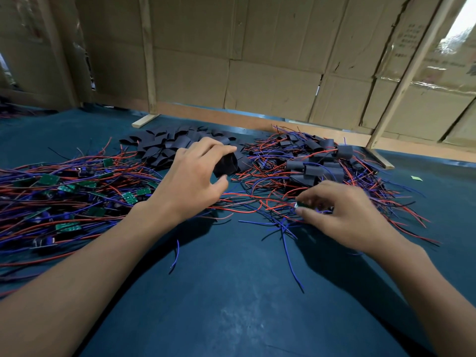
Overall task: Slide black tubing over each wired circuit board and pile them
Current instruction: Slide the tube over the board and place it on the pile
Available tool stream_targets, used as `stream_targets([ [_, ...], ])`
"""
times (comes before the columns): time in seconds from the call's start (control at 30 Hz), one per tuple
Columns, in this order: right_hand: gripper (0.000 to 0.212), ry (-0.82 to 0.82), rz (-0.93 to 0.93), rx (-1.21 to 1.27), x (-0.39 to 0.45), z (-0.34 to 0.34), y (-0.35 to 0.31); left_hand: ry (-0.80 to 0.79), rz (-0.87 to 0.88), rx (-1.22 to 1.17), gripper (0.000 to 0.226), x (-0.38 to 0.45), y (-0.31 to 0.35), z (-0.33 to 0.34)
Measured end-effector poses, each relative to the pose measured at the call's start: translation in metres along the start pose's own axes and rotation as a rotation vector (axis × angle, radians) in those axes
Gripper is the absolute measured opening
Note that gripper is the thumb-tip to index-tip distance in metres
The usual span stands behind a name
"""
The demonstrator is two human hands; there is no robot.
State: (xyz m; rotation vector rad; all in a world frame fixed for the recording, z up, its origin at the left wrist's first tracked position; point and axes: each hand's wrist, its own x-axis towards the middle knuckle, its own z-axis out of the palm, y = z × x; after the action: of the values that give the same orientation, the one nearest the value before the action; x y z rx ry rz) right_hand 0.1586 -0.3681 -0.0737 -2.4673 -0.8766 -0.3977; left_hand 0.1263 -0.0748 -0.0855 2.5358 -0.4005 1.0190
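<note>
You have two hands in view (left (192,176), right (342,215)), three heaps: bare boards (59,191), tubing pieces (170,145), sleeved boards (316,163).

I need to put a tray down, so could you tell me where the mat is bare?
Bare: the blue mat between the forearms, and its far-left corner. Crowded: bare boards left, black tubing pieces beyond the left hand, sleeved pile above the right hand.

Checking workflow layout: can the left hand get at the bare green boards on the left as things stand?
Probably not right away. The left hand already holds a black tube piece. The path to the bare green boards looks open across the blue table, but tangled red and blue wires overlie them.
</note>
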Motion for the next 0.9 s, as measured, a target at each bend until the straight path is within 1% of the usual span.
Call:
stream_targets([
  [0.03, 0.013, 0.075, 0.004, 0.084, -0.001, -0.002, -0.001, -0.001, -0.002, 0.001, 0.053, 0.0, -0.001, 0.0],
  [0.1, 0.013, 0.158, 0.083, 0.374, -0.002, -0.007, -0.003, -0.004, -0.008, 0.002, 0.053, 0.0, -0.002, 0.001],
  [0.17, 0.021, 0.158, 0.184, 0.634, -0.001, -0.011, -0.008, -0.009, -0.01, 0.006, 0.052, 0.0, -0.004, 0.002],
  [0.23, 0.024, 0.134, 0.235, 0.71, 0.0, -0.015, -0.013, -0.013, -0.006, 0.013, 0.052, -0.001, -0.005, 0.002],
  [0.33, 0.024, 0.082, 0.239, 0.748, 0.001, -0.017, -0.014, -0.03, 0.006, 0.011, 0.053, -0.001, -0.005, 0.003],
  [0.4, 0.026, 0.066, 0.222, 0.729, 0.001, -0.017, -0.013, -0.049, 0.017, 0.001, 0.053, -0.001, -0.006, 0.003],
  [0.47, 0.021, 0.076, 0.173, 0.681, 0.0, -0.018, -0.014, -0.078, 0.034, -0.01, 0.053, 0.0, -0.007, 0.004],
  [0.53, 0.011, 0.096, 0.104, 0.615, 0.0, -0.02, -0.014, -0.105, 0.048, -0.027, 0.054, 0.0, -0.008, 0.006],
  [0.6, 0.015, 0.119, 0.069, 0.564, -0.001, -0.021, -0.015, -0.129, 0.064, -0.05, 0.054, -0.001, -0.009, 0.007],
  [0.77, 0.015, 0.251, 0.079, 0.597, -0.001, -0.021, -0.015, -0.195, 0.137, -0.119, 0.055, -0.001, -0.009, 0.007],
  [0.9, 0.014, 0.333, 0.043, 0.561, -0.001, -0.023, -0.013, -0.234, 0.155, -0.162, 0.055, -0.002, -0.006, 0.006],
])
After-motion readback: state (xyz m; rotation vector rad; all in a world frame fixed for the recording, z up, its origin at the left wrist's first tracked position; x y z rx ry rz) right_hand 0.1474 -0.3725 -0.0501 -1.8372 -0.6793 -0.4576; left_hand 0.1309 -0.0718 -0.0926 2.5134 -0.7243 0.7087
